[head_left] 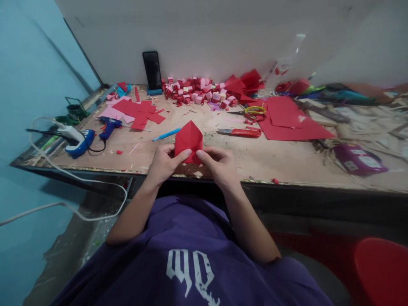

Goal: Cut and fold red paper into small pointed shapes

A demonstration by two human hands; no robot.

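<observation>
A folded red paper (pixel 189 140) with a pointed top is held up just above the table's front edge. My left hand (pixel 167 161) grips its lower left side, thumb on the near face. On the lower right, my right hand (pixel 219 163) pinches it the same way. The fingers behind the paper are partly hidden. Close beyond my left hand lies a blue pen (pixel 166 134). A red-handled utility knife (pixel 242 133) rests to the right of the paper.
Behind are a pile of small pink and red folded paper pieces (pixel 197 91), a phone (pixel 152 70) on a stand and yellow-handled scissors (pixel 254 111). Red sheets (pixel 293 119) lie right, a purple box (pixel 360 160) beyond them. A blue glue gun (pixel 109 126) and power strip (pixel 79 142) sit left.
</observation>
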